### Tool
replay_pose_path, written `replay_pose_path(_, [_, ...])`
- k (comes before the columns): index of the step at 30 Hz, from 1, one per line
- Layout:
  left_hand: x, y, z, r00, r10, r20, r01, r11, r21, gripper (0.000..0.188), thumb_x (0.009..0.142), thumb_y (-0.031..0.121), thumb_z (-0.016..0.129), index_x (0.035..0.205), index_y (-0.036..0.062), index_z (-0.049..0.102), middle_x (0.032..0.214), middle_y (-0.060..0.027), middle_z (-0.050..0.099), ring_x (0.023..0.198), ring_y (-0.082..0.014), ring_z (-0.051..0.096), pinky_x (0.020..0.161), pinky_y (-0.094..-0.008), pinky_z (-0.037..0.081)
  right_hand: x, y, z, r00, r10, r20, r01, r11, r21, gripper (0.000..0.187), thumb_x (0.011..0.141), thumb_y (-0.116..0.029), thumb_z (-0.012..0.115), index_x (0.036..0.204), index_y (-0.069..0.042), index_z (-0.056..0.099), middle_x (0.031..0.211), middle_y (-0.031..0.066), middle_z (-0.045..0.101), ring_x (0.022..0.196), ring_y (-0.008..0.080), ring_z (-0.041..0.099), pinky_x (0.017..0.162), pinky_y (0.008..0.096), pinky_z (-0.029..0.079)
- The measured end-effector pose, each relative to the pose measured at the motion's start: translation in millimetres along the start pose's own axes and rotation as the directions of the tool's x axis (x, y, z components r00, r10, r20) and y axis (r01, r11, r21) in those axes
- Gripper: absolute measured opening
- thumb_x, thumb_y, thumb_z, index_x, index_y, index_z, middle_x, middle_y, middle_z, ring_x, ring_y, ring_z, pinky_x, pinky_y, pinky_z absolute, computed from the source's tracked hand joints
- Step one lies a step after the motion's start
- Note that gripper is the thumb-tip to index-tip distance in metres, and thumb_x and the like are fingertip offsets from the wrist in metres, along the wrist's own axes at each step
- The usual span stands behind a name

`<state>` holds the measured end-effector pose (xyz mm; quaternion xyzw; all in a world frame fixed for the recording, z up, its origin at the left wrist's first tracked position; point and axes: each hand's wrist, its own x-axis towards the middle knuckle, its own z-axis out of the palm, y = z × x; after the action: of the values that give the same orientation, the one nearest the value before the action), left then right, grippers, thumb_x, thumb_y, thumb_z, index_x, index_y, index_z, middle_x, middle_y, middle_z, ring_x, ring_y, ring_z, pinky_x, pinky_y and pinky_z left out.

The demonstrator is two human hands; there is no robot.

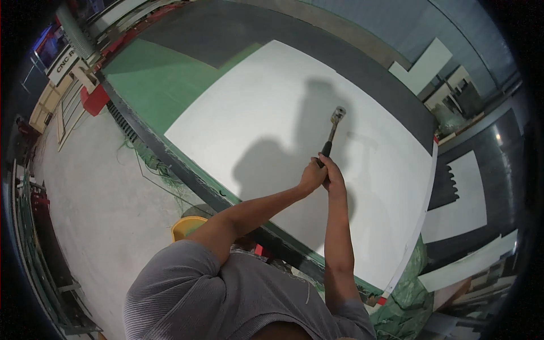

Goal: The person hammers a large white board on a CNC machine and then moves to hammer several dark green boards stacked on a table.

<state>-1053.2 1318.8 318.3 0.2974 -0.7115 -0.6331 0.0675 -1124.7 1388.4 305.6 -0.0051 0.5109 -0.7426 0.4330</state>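
Both of my hands are closed round the black handle of a ratchet wrench [334,128], whose round metal head points away from me. My left hand [312,175] wraps the handle from the left. Close against it, my right hand [332,169] grips from the right, its fingers partly hidden. The tool is over a large white sheet [255,107], and shadows fall on the sheet around it. Whether the wrench touches the sheet I cannot tell.
Under the sheet lies a long machine bed with a green surface [153,71] and a dark edge toward me. A yellow bucket [187,226] stands on the floor below the near edge. Cut white panels [462,209] lie at the right. A red block [94,100] is at the far left.
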Motion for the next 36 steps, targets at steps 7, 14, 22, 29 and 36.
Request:
replay_pose_path(7, [53, -31, -124, 0.988, 0.022, -0.150, -0.024, 1.000, -0.016, 0.047, 0.078, 0.033, 0.050, 0.094, -0.0114, 0.044, 0.080, -0.0267, 0.059, 0.077, -0.0406, 0.060, 0.068, -0.0455, 0.048, 84, 39, 112, 0.986, 0.072, 0.150, -0.068, 0.997, -0.032, 0.036, 0.078, -0.023, 0.063, 0.104, -0.003, 0.049, 0.092, 0.0099, 0.058, 0.083, 0.0200, 0.057, 0.074, 0.0320, 0.046])
replay_pose_path(14, [61, -54, -197, 0.991, -0.134, 0.020, 0.134, 0.991, 0.015, 0.047, 0.077, 0.032, 0.050, 0.092, -0.0123, 0.045, 0.076, -0.0258, 0.059, 0.067, -0.0351, 0.061, 0.060, -0.0413, 0.049, 112, 78, 160, 0.979, 0.196, 0.057, -0.196, 0.981, 0.001, 0.025, 0.082, -0.022, 0.056, 0.097, -0.002, 0.053, 0.087, 0.0088, 0.058, 0.078, 0.0199, 0.058, 0.064, 0.0334, 0.048])
replay_pose_path(22, [97, -61, -249, 0.871, 0.167, -0.463, -0.199, 0.980, -0.021, 0.043, 0.079, 0.035, 0.052, 0.084, -0.0082, 0.051, 0.067, -0.0177, 0.058, 0.060, -0.0254, 0.059, 0.052, -0.0353, 0.046, 141, 61, 250, 0.962, 0.051, 0.267, -0.015, 0.991, -0.135, 0.026, 0.080, -0.026, 0.061, 0.094, -0.005, 0.053, 0.077, 0.0033, 0.056, 0.073, 0.0131, 0.055, 0.063, 0.0252, 0.045])
replay_pose_path(29, [122, -64, -329, 0.866, 0.064, -0.496, -0.007, 0.993, 0.115, 0.040, 0.075, 0.030, 0.055, 0.088, -0.0075, 0.051, 0.078, -0.0238, 0.061, 0.074, -0.0353, 0.062, 0.063, -0.0387, 0.049, 162, 72, 308, 0.922, 0.286, 0.260, -0.173, 0.908, -0.382, 0.044, 0.079, -0.041, 0.060, 0.109, -0.013, 0.045, 0.105, 0.0069, 0.047, 0.089, 0.0238, 0.050, 0.081, 0.0522, 0.040])
replay_pose_path(36, [97, -100, -345, 0.818, -0.033, -0.574, 0.042, 0.999, 0.002, 0.047, 0.074, 0.035, 0.056, 0.087, -0.0108, 0.052, 0.079, -0.0272, 0.060, 0.079, -0.0362, 0.061, 0.066, -0.0405, 0.048, 157, 116, 319, 0.885, 0.379, 0.271, -0.262, 0.886, -0.383, 0.049, 0.079, -0.048, 0.058, 0.110, -0.012, 0.045, 0.108, 0.0079, 0.048, 0.097, 0.0275, 0.050, 0.080, 0.0515, 0.041])
